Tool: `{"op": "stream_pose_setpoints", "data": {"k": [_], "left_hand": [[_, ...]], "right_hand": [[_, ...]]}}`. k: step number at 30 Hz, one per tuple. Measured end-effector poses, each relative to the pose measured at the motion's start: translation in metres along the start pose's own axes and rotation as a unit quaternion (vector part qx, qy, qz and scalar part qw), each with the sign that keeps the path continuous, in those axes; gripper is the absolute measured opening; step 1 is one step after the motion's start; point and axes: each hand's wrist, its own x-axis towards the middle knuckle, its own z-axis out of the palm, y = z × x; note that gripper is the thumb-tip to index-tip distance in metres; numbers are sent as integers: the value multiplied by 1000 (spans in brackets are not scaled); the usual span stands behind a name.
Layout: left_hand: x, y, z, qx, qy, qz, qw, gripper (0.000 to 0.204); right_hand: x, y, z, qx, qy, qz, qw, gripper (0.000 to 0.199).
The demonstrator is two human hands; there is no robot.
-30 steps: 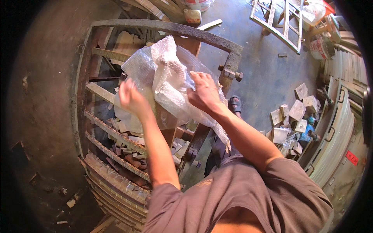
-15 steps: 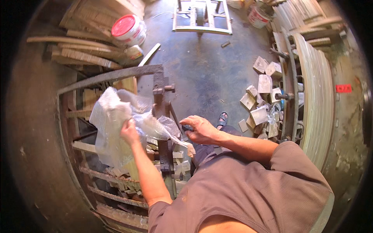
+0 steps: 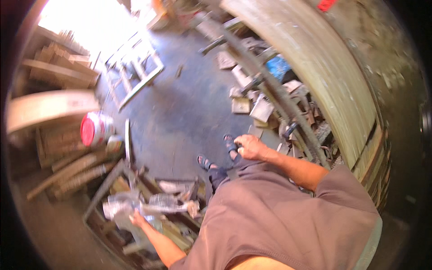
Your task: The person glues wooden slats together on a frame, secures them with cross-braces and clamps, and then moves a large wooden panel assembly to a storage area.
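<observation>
At the lower left, my left hand (image 3: 137, 218) is closed on crumpled clear bubble wrap (image 3: 120, 203). The wrap drapes over a dark metal frame (image 3: 108, 182), and a twisted strand of it reaches right to a small tan lump (image 3: 193, 209). Motion smears this area, so the fingertips are not sharp. My right hand (image 3: 251, 147) is held in front of my right thigh, away from the wrap. Its fingers are curled inward, and whatever they may hold is hidden.
Stacked boards (image 3: 63, 67) and a white bucket with a red lid (image 3: 96, 129) stand to the left. A pale wooden frame (image 3: 139, 87) lies ahead on the floor. On the right are scattered wood blocks (image 3: 261, 110), a clamp rail (image 3: 274, 96) and long pale boards (image 3: 310, 54).
My view has turned right, so the metal frame and bubble wrap sit lower left. My right hand has moved away from the metal post and wrap; my left hand stays at the wrap.
</observation>
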Motion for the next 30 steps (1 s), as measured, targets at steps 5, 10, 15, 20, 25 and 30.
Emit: {"op": "stream_pose_setpoints", "data": {"k": [5, 10, 15, 20, 25, 30], "left_hand": [[-125, 109, 39, 232, -65, 307, 921, 54], [-145, 118, 54, 331, -109, 384, 855, 54], [-144, 152, 63, 251, -181, 449, 838, 59], [-132, 181, 77, 167, -212, 490, 829, 52], [-116, 184, 67, 106, -222, 408, 879, 28], [-115, 211, 94, -35, -186, 330, 925, 15]], "right_hand": [[-42, 25, -25, -52, 48, 91, 993, 42], [-68, 47, -19, -89, 101, 114, 984, 45], [-73, 23, -18, -105, 38, 188, 976, 43], [-41, 11, -14, -98, 40, 78, 991, 47], [10, -48, -36, -130, 53, 77, 987, 45], [71, -80, -50, -165, 6, 56, 985, 44]]}}
